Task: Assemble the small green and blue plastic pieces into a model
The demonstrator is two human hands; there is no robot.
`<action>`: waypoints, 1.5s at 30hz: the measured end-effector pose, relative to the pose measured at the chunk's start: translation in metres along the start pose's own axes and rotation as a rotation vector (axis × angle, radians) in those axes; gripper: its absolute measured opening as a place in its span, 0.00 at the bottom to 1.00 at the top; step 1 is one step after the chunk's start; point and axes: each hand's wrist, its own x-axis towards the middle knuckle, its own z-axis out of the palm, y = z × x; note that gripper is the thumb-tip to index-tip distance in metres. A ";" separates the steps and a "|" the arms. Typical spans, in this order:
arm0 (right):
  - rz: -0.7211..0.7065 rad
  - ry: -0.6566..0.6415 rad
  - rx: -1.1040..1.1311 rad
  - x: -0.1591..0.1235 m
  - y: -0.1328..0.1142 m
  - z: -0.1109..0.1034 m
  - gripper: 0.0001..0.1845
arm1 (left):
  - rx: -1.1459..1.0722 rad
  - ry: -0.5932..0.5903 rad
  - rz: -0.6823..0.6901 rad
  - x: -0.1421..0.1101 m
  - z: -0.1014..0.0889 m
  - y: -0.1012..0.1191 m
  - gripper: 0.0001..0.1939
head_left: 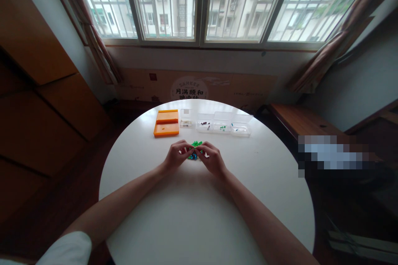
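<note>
A small green and blue model (196, 144), seemingly built of tiny plastic building blocks, is between my hands over the white table. Its upper part is bright green, with blue and dark pieces lower down. My left hand (178, 154) pinches it from the left with thumb and forefinger. From the right, my right hand (213, 157) does the same, its fingertips almost meeting the left ones. The fingers cover much of the model. I cannot make out whether a separate tiny piece lies between the fingertips.
Beyond my hands stand an orange tray (167, 134) with a small orange piece and a clear box (186, 112) of light pieces. Further clear boxes (241, 132) hold dark and green bits. The round white table (186, 223) ends before a cardboard panel (248, 87) under the window.
</note>
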 end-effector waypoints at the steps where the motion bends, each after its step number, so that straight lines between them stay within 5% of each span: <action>1: -0.002 -0.001 0.001 0.000 0.000 0.000 0.08 | -0.002 -0.002 0.001 0.000 0.000 0.000 0.07; 45: -0.027 0.019 -0.071 0.000 0.000 0.000 0.08 | -0.081 -0.013 0.032 0.000 0.001 -0.002 0.09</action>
